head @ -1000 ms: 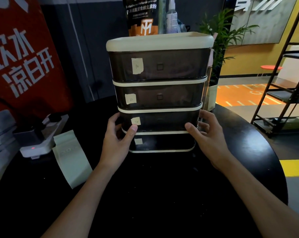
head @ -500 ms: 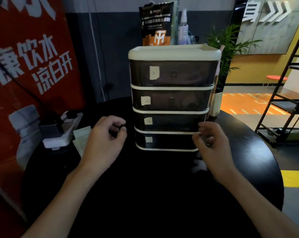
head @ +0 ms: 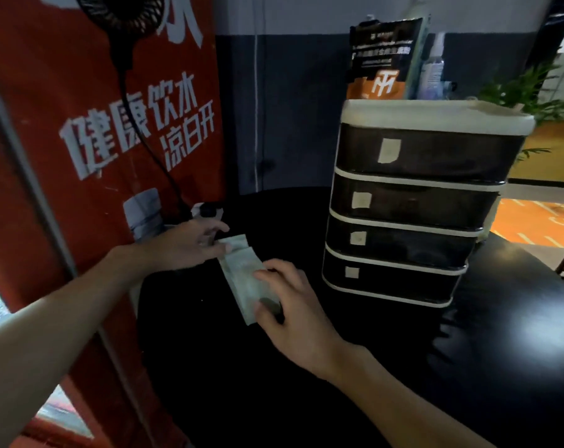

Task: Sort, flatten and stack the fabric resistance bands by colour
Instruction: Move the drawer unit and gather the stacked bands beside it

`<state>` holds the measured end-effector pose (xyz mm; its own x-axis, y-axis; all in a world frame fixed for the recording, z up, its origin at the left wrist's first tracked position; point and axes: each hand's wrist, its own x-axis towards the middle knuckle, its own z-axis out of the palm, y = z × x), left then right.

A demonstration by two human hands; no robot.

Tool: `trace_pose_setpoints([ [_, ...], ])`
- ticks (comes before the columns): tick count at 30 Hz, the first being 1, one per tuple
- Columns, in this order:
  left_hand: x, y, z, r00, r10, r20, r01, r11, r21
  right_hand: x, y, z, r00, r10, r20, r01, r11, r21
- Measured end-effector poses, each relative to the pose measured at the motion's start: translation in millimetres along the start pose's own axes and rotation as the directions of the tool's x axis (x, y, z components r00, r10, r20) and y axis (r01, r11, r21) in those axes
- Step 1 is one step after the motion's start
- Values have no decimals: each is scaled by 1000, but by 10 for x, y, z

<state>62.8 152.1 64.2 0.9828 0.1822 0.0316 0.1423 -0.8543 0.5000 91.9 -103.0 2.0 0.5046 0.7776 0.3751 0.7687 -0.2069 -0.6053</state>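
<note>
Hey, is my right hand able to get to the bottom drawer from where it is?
Probably yes. The right hand is on the band, just left of the drawer unit. Nothing stands on the table between it and the bottom drawer, whose front faces you.

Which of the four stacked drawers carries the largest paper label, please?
The top drawer, directly beneath the cream lid. Its label is clearly taller and bigger, while the ones lower down are small squares.
</note>
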Motion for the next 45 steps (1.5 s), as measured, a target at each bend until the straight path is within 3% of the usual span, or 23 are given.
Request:
trace_pose_setpoints([
  [3,129,-89,14,998,-10,68,12,1000,-29,70,27,102,999,7,39,-3,995,-103],
  [8,420,-369,16,982,-58,181,46,996,73,74,71,161,1000,9,12,-9,999,-47],
  [18,602,-96,-154,922,-116,369,39,977,210,70,47,179,1000,28,-8,-29,998,-53],
  [25,604,-11,-136,940,-123,317,74,984,162,65,22,152,999,48,9,-48,997,-59],
  [31,516,-20,-67,950,-81,301,107,992,-72,66,3,151,999,39,5,-38,997,-61],
  [36,495,-42,-42,963,-49,265,90,985,-144,60,-14,135,999,39,7,-38,997,-65],
  [45,434,31,-39,950,-53,309,135,958,-253,53,7,137,999,43,10,-42,998,-45],
])
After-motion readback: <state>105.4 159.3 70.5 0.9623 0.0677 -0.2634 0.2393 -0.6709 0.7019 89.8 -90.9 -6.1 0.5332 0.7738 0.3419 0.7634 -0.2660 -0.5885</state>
